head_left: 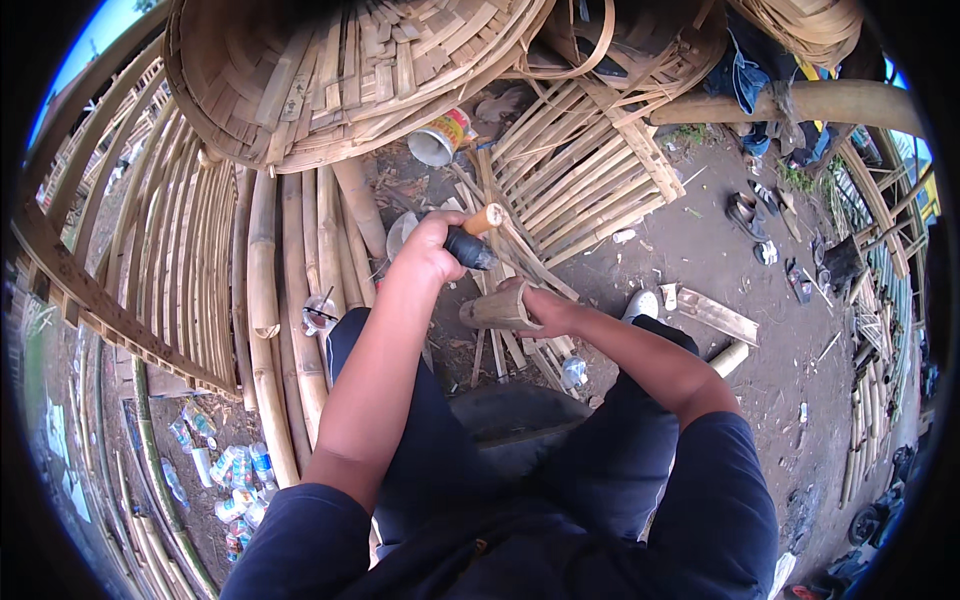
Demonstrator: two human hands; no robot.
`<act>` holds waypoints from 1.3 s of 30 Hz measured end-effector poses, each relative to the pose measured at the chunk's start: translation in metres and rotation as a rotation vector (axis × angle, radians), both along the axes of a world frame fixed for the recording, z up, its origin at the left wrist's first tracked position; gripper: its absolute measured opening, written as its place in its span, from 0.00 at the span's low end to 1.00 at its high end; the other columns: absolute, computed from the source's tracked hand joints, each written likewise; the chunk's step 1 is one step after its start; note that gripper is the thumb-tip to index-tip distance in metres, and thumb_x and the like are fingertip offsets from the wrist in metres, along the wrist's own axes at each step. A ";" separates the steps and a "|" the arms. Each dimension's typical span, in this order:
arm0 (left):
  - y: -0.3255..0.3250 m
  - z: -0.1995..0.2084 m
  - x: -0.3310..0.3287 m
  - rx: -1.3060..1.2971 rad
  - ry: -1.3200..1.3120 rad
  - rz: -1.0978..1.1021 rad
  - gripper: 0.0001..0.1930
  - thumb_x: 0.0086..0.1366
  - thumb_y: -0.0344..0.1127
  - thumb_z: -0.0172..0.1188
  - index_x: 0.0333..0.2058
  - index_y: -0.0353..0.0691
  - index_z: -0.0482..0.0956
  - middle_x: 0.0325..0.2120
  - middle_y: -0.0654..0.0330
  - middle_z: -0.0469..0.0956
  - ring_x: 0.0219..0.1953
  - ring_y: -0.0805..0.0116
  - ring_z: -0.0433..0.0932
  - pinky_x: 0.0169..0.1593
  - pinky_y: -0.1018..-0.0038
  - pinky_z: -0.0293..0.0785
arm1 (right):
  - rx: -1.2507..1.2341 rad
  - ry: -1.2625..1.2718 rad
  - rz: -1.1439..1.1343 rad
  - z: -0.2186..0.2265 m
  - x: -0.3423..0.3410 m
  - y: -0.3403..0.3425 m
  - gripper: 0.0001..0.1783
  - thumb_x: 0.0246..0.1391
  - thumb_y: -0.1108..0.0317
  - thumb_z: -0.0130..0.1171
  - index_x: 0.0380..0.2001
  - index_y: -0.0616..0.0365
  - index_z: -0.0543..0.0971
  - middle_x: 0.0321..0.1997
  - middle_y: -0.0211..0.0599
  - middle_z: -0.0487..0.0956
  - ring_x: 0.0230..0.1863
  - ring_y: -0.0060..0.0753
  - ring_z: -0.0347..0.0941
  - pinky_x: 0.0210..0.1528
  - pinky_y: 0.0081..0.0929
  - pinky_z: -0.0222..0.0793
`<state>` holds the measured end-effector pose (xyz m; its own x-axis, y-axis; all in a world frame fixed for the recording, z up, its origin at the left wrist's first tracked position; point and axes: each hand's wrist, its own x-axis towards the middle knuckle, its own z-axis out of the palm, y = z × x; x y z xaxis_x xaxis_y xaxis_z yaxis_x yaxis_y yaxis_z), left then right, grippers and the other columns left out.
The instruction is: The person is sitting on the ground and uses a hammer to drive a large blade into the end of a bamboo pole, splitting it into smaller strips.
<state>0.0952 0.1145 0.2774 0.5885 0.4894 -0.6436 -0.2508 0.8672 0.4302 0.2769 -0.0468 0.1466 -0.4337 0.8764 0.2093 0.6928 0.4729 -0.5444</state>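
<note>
My left hand (428, 248) is closed around a tool with a black-wrapped grip (467, 247). A short tan wooden cylinder (483, 219) juts out beside that grip; whether the two are one piece I cannot tell. Lower and to the right, my right hand (548, 308) grips a short, curved piece of split bamboo (497, 309) by its right end. The bamboo piece lies roughly level above my lap, apart from the tool. My right fingertips are partly hidden behind it.
Long bamboo poles (297, 300) lie along my left, beside a slatted bamboo frame (170, 260). Large woven baskets (370, 80) loom ahead, with a can (437, 140) below them. A slatted panel (590, 170) leans beyond my hands. A drink cup (320, 315) stands by my left knee.
</note>
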 end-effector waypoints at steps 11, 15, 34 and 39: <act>-0.021 0.033 -0.015 0.013 0.058 -0.034 0.04 0.60 0.28 0.55 0.29 0.32 0.72 0.24 0.55 0.76 0.27 0.61 0.78 0.35 0.66 0.80 | -0.255 0.075 -0.453 0.045 -0.046 0.031 0.42 0.35 0.62 0.71 0.47 0.66 0.55 0.41 0.67 0.70 0.42 0.65 0.71 0.46 0.44 0.68; -0.014 0.016 -0.025 0.024 0.104 -0.059 0.03 0.58 0.27 0.56 0.27 0.35 0.73 0.22 0.57 0.74 0.26 0.64 0.76 0.33 0.66 0.77 | -0.277 0.121 -0.488 0.030 -0.038 0.032 0.43 0.34 0.63 0.72 0.47 0.68 0.55 0.41 0.68 0.68 0.44 0.66 0.69 0.47 0.43 0.67; -0.001 0.018 -0.052 0.113 0.127 -0.061 0.05 0.58 0.26 0.56 0.32 0.32 0.73 0.25 0.55 0.76 0.30 0.64 0.77 0.38 0.70 0.78 | 0.111 0.262 -0.800 0.015 -0.045 0.050 0.44 0.33 0.58 0.76 0.45 0.66 0.57 0.42 0.61 0.68 0.44 0.63 0.70 0.44 0.47 0.68; -0.006 0.021 -0.053 0.210 0.139 -0.131 0.08 0.57 0.24 0.59 0.36 0.30 0.71 0.31 0.53 0.76 0.34 0.63 0.79 0.43 0.72 0.80 | 0.027 0.223 -0.907 0.018 -0.058 0.061 0.44 0.32 0.55 0.77 0.42 0.65 0.58 0.42 0.60 0.68 0.40 0.63 0.72 0.39 0.46 0.71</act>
<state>0.0421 0.1085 0.2983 0.5684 0.5462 -0.6152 -0.0687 0.7767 0.6261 0.2191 0.0142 0.1642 0.4663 0.8541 0.2303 0.6840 -0.1831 -0.7061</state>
